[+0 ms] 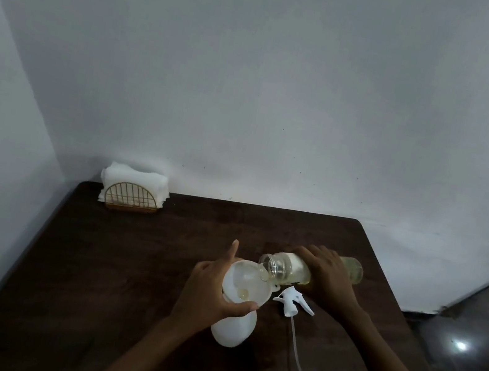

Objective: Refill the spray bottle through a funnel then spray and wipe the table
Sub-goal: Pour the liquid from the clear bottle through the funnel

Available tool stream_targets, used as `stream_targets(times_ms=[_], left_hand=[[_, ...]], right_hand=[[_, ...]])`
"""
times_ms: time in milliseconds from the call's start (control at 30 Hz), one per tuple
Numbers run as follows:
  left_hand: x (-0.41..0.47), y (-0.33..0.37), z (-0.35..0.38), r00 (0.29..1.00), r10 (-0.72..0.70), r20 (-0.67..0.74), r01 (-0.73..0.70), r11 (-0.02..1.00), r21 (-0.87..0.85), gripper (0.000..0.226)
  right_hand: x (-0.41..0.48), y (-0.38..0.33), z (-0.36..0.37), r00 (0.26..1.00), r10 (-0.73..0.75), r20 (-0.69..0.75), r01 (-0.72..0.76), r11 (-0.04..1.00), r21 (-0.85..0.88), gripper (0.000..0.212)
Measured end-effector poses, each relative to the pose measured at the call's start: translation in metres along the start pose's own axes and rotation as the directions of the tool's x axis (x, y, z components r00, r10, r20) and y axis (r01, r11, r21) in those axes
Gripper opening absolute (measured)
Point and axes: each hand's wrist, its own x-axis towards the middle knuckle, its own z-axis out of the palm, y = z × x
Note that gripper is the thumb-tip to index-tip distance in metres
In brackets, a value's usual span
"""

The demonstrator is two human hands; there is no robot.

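My left hand (206,293) wraps the neck of the white bottle (234,327), which stands upright on the dark tabletop (125,262), and steadies the funnel (248,284) seated in its mouth. My right hand (326,276) grips a clear jar (282,267) tipped on its side, yellowish liquid running from its open mouth into the funnel. The sprayer (293,302) lies just right of the bottle, tube trailing toward me. Napkins (133,187) sit at the far left corner.

Location: a plain domestic room, likely a dining corner. Indicators: a dark brown wooden worktop (131,263) set against bare white walls (285,94); a gold wire napkin holder (132,198) with white napkins at far left; glossy dark floor tiles (468,355) at right.
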Motion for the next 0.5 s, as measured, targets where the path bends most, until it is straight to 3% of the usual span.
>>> stream_targets(times_ms=[500], left_hand=[[-0.0014,0.0021,-0.0013,1.000,-0.014,-0.001,0.014,1.000,0.020,0.111]], right_hand=[[0.0029,0.0022,0.0003,0.999,0.028,0.038,-0.028,1.000,-0.009,0.049]])
